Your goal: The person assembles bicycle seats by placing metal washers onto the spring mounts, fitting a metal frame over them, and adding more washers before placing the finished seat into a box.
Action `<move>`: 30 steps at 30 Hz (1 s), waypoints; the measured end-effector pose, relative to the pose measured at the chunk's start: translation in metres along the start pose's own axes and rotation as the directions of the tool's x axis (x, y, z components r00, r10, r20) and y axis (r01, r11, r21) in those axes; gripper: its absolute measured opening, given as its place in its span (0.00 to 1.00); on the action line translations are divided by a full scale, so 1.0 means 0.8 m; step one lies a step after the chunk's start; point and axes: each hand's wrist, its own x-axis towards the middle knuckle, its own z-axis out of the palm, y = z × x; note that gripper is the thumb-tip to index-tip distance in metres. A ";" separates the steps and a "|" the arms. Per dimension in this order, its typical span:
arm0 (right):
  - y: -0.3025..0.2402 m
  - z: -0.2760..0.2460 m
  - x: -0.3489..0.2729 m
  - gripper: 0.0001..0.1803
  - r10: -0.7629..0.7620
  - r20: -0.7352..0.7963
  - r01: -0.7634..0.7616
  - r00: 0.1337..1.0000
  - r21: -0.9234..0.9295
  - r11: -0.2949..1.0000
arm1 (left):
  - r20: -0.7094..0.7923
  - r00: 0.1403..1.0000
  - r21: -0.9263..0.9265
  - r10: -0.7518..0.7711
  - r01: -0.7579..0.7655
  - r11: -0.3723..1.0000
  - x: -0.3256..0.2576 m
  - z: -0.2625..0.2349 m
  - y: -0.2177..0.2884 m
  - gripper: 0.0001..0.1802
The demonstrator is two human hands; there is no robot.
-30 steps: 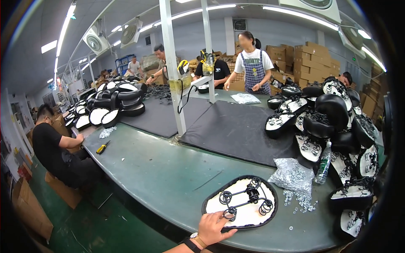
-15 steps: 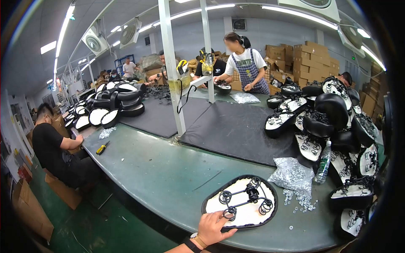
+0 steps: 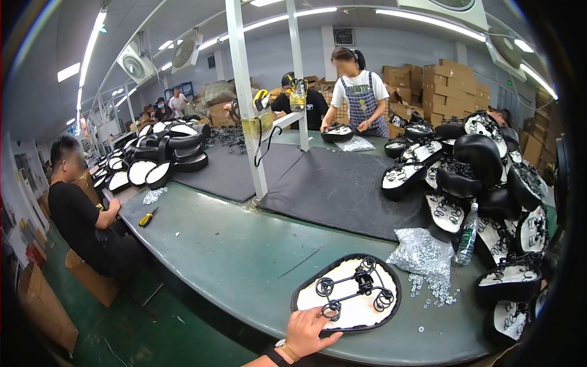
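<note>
A bicycle saddle (image 3: 361,311) lies upside down on the green bench, its white underside up and its black rim around it. On it sits a black metal frame (image 3: 364,286) with coil springs at the corners. My left hand (image 3: 307,333) grips the saddle at its near left side, fingertips on the near-left coil spring (image 3: 331,310) and thumb along the outer rim. A watch with a tan strap and a black band are on that wrist. My right hand is out of the picture.
Right of the saddle lies a clear bag of small nuts (image 3: 422,251), some spilled, beside a plastic bottle (image 3: 468,237). Saddles (image 3: 477,165) are piled at right, others (image 3: 160,153) at far left. A yellow-handled screwdriver (image 3: 148,217) and a white post (image 3: 247,104) stand out; co-workers surround the bench.
My left hand and the saddle stay practically still. Across the bench, the co-worker in the apron has shifted with a saddle. The seated person at left has raised their head.
</note>
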 end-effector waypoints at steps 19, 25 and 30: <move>-0.005 0.008 0.000 0.17 -0.070 -0.184 0.077 0.980 0.033 0.996 | -0.025 0.999 0.012 0.022 -0.022 1.000 -0.002 0.004 -0.003 0.28; 0.006 -0.017 0.010 0.16 -0.034 -0.061 0.039 0.998 0.072 0.997 | -0.034 0.999 0.008 0.026 -0.026 1.000 0.002 0.003 -0.001 0.28; 0.002 0.000 0.007 0.11 -0.021 -0.140 0.032 0.990 0.076 0.997 | -0.018 1.000 0.013 0.011 -0.011 1.000 0.000 0.001 -0.004 0.28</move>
